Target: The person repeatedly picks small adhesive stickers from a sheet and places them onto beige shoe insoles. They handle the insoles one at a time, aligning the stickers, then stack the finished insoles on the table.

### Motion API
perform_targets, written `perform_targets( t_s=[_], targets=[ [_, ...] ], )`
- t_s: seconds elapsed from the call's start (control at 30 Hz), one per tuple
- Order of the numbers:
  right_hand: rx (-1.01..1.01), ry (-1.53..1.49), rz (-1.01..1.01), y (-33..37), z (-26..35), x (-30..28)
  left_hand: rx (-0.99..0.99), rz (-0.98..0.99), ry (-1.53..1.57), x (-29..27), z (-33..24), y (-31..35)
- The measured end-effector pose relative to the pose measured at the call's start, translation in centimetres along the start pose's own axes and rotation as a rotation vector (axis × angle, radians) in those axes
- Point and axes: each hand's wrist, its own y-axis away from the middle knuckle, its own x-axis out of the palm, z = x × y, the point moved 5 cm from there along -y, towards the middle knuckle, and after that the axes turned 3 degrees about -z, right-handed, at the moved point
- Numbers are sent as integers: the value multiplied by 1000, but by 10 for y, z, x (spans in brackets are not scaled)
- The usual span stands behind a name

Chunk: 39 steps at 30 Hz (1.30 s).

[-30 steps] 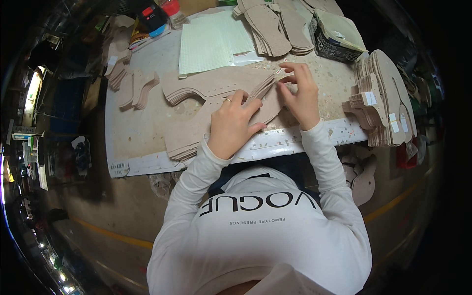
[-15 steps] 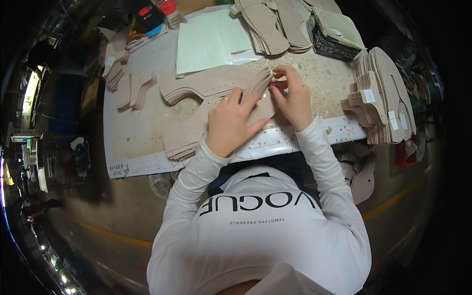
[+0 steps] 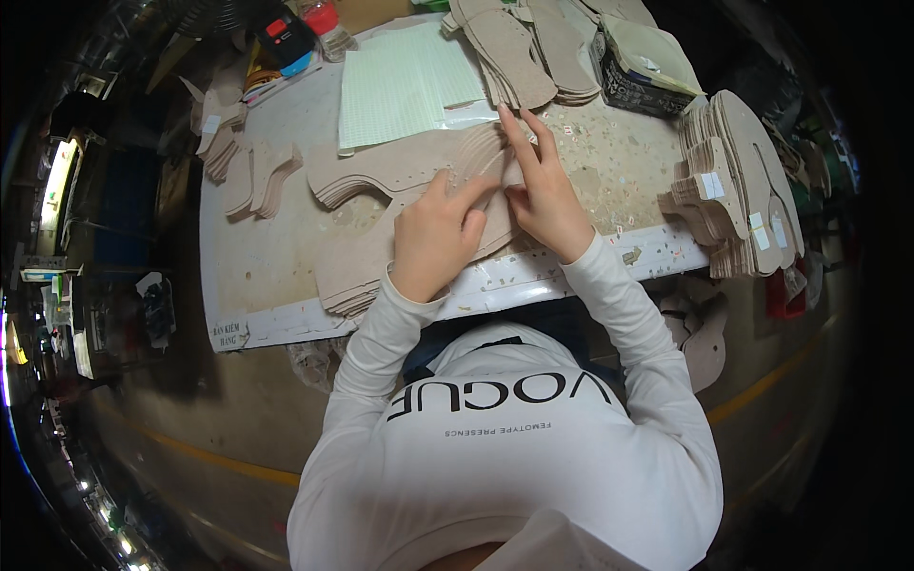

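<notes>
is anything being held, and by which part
The left hand and right hand are at the right end of the fanned beige stack; whether they grip is unclear.

On the surface, paper sheets are set behind the central stacked pieces. A box is placed farther right.

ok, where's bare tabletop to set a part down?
Front-left: tabletop between the small cutouts and front edge, left of the large cutout pile. Right: scrap-flecked patch between right hand and tagged stack. Crowded: far side, with pale green sheets, far cutouts and box; also around left hand.
</notes>
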Motion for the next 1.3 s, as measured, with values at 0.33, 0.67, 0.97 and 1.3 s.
perform_targets(
  t_s=[0.33, 0.67, 0.97, 1.3],
  targets=[
    [168, 32, -217, -5, -30, -37, 149, -116, -149, 9, -15, 11],
    [-4, 24, -77, 6, -6, 0, 104, -100, -130, 8, -12, 6],
    [179, -52, -231, 12, -34, -29, 157, -113, -125, 8, -22, 12],
    [661, -816, -137, 48, -33, 11, -69, -104, 182, -35, -22, 7]
  ],
)
